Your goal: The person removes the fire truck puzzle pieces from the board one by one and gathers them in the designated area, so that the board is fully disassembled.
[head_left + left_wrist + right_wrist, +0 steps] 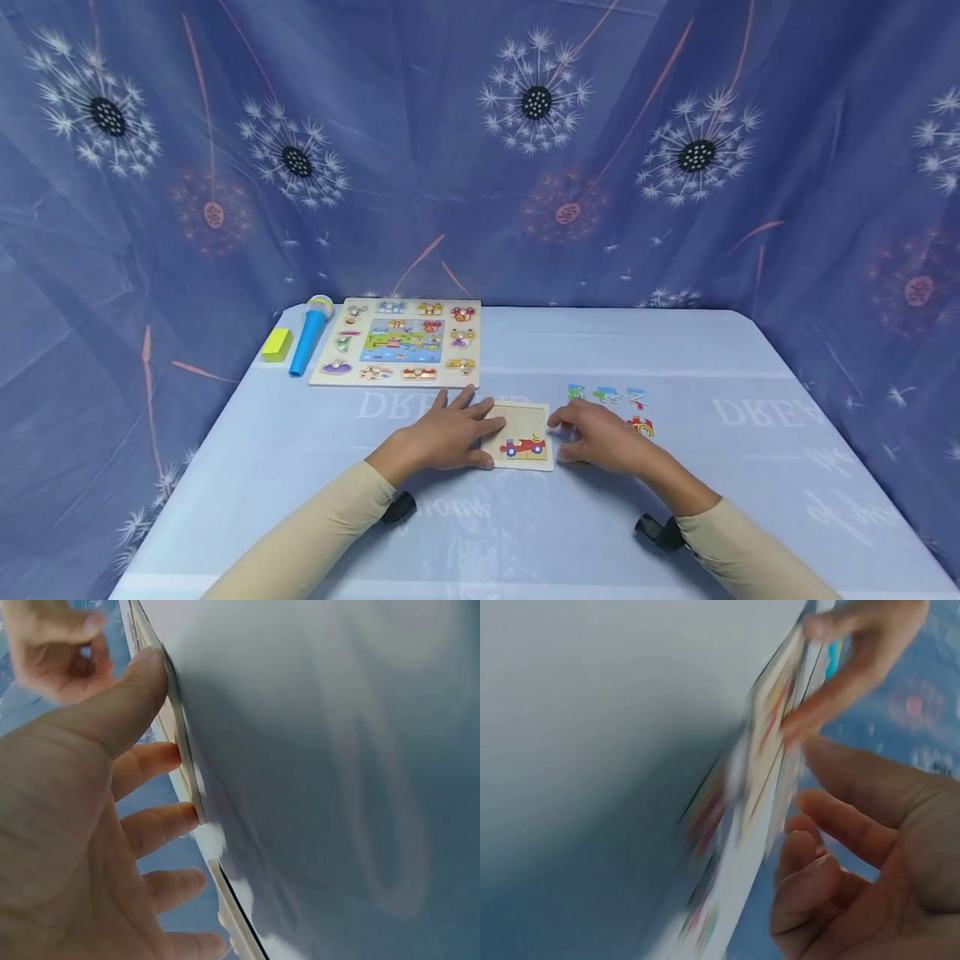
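A small square wooden jigsaw tray [517, 414] lies at the middle of the table, with pieces showing a red car [523, 448] along its lower part. My left hand [450, 433] rests at the tray's left side, thumb and fingers spread and touching its edge. Beside the right edge is my right hand [603, 437], its fingers loosely bent. In the right wrist view no piece shows between the thumb and fingers [847, 825]. Several loose jigsaw pieces [641, 426] lie just beyond the right hand, some partly hidden by it.
A larger wooden peg puzzle [318, 377] with vehicle pieces lies at the back left. Next to it are a blue toy microphone [307, 342] and a yellow block [277, 345]. A dandelion-patterned blue curtain [420, 167] hangs behind the pale table [750, 483].
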The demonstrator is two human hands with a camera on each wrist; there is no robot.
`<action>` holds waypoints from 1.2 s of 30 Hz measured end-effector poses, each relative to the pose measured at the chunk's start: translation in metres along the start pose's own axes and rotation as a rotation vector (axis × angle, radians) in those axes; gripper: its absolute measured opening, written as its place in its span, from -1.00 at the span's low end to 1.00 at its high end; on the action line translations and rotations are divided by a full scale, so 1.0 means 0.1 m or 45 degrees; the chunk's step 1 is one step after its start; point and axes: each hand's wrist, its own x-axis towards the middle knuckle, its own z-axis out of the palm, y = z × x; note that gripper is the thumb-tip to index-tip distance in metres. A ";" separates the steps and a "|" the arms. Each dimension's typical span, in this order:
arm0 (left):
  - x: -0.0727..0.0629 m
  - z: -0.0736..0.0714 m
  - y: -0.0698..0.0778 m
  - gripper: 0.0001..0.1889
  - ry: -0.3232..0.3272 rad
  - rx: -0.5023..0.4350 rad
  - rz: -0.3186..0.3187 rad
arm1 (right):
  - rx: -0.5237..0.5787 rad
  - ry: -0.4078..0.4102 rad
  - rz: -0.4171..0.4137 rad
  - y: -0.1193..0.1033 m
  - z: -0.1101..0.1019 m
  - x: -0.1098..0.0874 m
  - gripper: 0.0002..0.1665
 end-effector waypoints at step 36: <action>0.00 0.02 -0.01 -0.24 -0.015 -0.035 -0.044 | 0.026 -0.160 -0.160 -0.39 0.34 0.36 -0.63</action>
